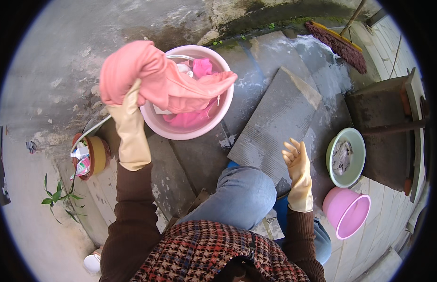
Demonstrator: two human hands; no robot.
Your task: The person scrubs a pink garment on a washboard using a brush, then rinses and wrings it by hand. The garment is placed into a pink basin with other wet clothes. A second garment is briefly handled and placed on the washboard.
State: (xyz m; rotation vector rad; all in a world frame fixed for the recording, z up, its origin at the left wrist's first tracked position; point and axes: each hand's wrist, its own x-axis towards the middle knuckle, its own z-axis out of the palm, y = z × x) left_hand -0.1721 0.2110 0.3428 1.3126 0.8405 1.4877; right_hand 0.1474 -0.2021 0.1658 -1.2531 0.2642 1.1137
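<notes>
My left hand (128, 121), in a cream rubber glove, grips a bunched coral-pink garment (144, 77) above a pink plastic basin (223, 120). Part of the cloth trails across the basin's opening. Inside the basin are brighter pink cloth (190, 118) and a white hose (178, 56) end that passes over the rim. Gloved the same way, my right hand (297, 172) is raised with fingers apart and holds nothing. It is nearest to a ridged stone slab (275, 120) on the wet floor.
A green basin (361, 155) with grey cloth (342, 158) and a pink bucket (340, 208) stand at right. A broom (338, 46) leans at upper right. At left, a yellow-brown pot (98, 153) holds packets and bottles beside a leafy plant (58, 195). Water and foam lie near the slab.
</notes>
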